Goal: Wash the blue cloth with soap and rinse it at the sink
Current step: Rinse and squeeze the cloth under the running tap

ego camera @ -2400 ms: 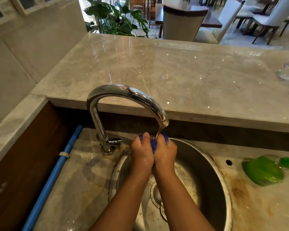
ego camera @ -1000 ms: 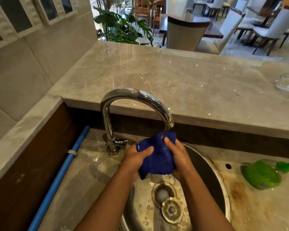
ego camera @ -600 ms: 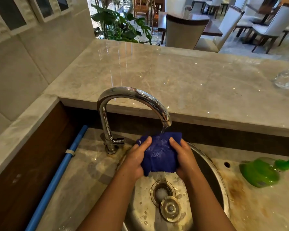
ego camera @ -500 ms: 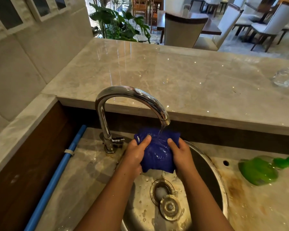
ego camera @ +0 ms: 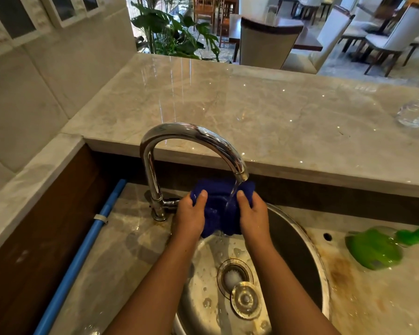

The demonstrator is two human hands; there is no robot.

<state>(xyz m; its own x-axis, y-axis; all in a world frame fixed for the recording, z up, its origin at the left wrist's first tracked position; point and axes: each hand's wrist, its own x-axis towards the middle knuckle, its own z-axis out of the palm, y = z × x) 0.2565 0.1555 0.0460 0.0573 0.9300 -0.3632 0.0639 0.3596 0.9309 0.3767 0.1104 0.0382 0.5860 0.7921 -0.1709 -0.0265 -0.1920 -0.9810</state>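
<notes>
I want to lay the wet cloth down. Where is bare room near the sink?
Bare counter lies left of the sink, between faucet and blue pipe. The upper ledge is bare up to the glass. At right, the green bottle crowds it.

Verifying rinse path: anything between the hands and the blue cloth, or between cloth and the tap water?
Nothing visible. Left hand and right hand grip the blue cloth directly; the faucet stream lands on it, above the sink.

Tap spout (ego camera: 203, 134) arches just above the fingers (ego camera: 203, 195), its stem close on their left; beyond stands the raised worktop (ego camera: 276, 112) ledge. Below them, the sink (ego camera: 295, 243) lies open down to the drain plug (ego camera: 246, 299).
</notes>
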